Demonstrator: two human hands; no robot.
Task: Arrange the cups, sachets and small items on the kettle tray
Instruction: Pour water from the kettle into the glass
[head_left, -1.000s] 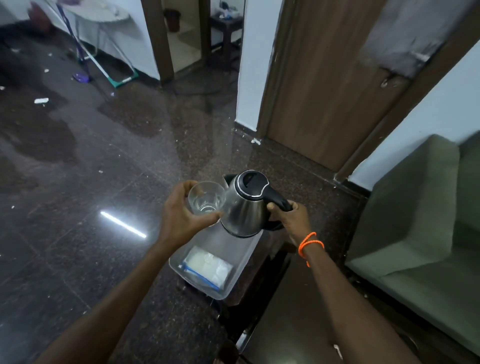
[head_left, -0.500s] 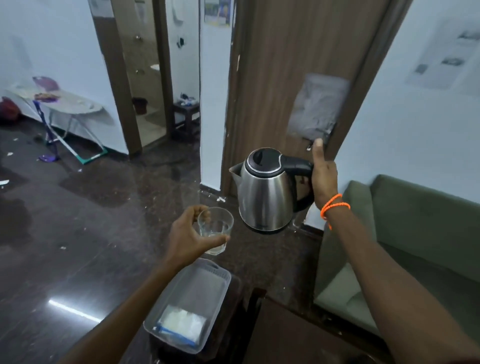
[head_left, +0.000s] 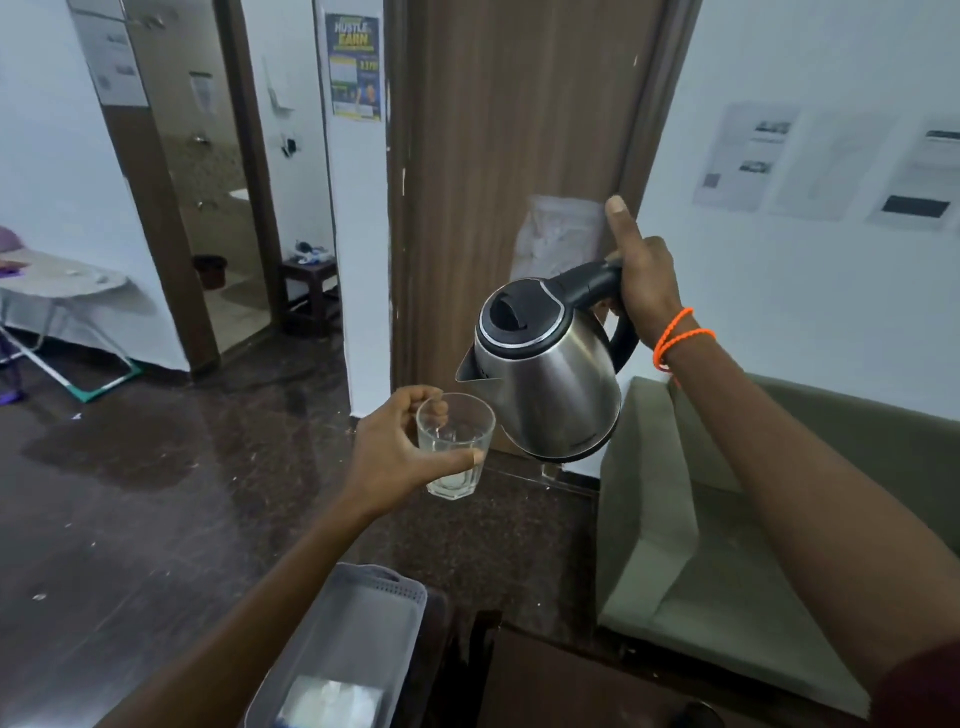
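Kettle (head_left: 545, 374) now tipped, tray (head_left: 332, 654) cut off

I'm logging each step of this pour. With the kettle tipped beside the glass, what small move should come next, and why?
Probably shift the kettle slightly toward the glass, so its spout sits over the rim. The right hand holds it tilted, spout just right of the rim; the left hand holds the glass upright, nearly empty, with no stream visible.

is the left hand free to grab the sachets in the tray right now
Probably not. The left hand is wrapped around a glass held up under the kettle spout, well above the tray. It would need to set the glass down first.
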